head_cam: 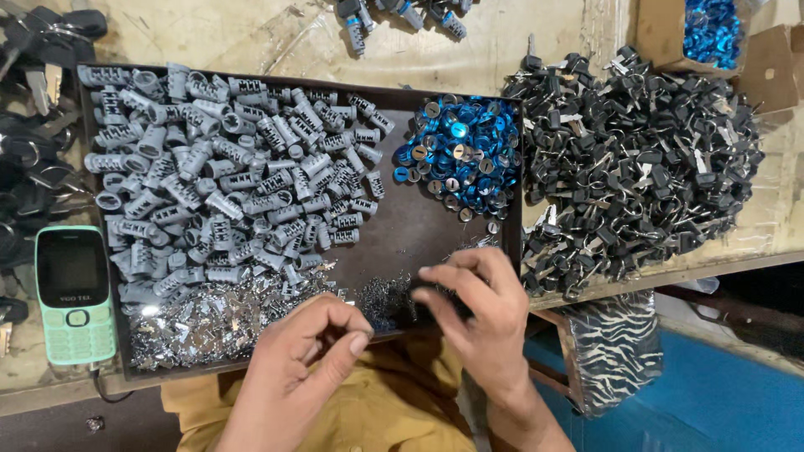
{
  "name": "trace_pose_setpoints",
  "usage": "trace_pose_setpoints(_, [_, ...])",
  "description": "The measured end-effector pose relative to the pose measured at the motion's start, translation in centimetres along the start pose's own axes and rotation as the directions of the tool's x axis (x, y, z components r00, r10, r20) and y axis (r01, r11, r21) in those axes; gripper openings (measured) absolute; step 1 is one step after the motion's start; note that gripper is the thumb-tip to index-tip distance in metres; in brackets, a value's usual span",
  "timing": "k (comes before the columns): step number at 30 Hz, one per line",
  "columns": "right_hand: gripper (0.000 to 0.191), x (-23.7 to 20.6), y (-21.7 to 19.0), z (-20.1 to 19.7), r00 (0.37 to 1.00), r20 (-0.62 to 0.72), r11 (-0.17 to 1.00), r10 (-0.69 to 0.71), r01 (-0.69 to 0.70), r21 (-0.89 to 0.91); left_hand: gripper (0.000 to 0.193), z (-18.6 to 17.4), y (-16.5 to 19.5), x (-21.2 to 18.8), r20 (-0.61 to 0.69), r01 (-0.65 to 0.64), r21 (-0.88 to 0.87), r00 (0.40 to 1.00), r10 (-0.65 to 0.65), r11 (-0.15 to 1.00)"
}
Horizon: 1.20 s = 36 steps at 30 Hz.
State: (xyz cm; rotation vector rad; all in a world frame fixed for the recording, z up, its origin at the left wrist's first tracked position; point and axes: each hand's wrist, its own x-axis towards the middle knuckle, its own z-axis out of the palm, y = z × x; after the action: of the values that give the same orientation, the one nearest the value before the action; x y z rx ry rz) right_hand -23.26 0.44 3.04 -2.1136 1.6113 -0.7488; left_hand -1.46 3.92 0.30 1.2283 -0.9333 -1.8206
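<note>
A dark brown tray (402,234) lies before me. It holds a heap of grey lock cylinders (226,167), a pile of shiny blue round caps (461,155) and small silvery metal bits (209,322) along its near edge. My left hand (301,368) hovers over the tray's near edge with fingers curled and thumb against forefinger; whether it pinches a small part is hidden. My right hand (477,310) rests at the tray's near right corner, fingertips pressed on a small dark piece (423,305) by a patch of tiny springs (381,297).
A large heap of black-headed keys (636,159) lies right of the tray. A mint green push-button phone (74,293) lies at the left. A cardboard box of blue caps (708,29) stands at the far right. More keys (33,167) sit at the left edge, several assembled cylinders (402,15) beyond.
</note>
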Motion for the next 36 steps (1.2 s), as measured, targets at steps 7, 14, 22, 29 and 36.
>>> trace_pose_setpoints(7, [0.020, 2.0, 1.3, 0.5, 0.994, 0.050, 0.970, -0.099, 0.108, -0.219, 0.004, -0.9, -0.2, 0.3, -0.028, -0.016, 0.112, 0.999, 0.020, 0.994])
trace_pose_setpoints(14, [0.018, 3.7, 1.5, 0.9, 0.973, 0.132, 0.952, -0.191, 0.216, -0.215, 0.009, -0.7, -0.5, 0.7, 0.048, 0.101, -0.143, 0.994, -0.095, 0.985])
trace_pose_setpoints(22, [0.008, -1.3, -2.5, 1.2, 0.994, 0.081, 0.834, 0.072, -0.105, 0.542, 0.004, 1.1, -0.7, 2.4, 0.090, 0.149, -0.329, 0.988, -0.126, 0.933])
trace_pose_setpoints(29, [0.010, -1.3, -2.0, 1.7, 0.999, -0.014, 0.848, -0.035, 0.037, 0.528, 0.004, 1.4, 0.1, 1.8, 0.060, 0.056, -0.311, 0.997, -0.039, 0.949])
trace_pose_setpoints(36, [0.014, -1.3, -1.7, 1.3, 0.994, -0.045, 0.868, -0.100, 0.109, 0.485, 0.005, 0.6, 0.6, 1.3, 0.121, 0.155, -0.320, 0.985, -0.122, 0.935])
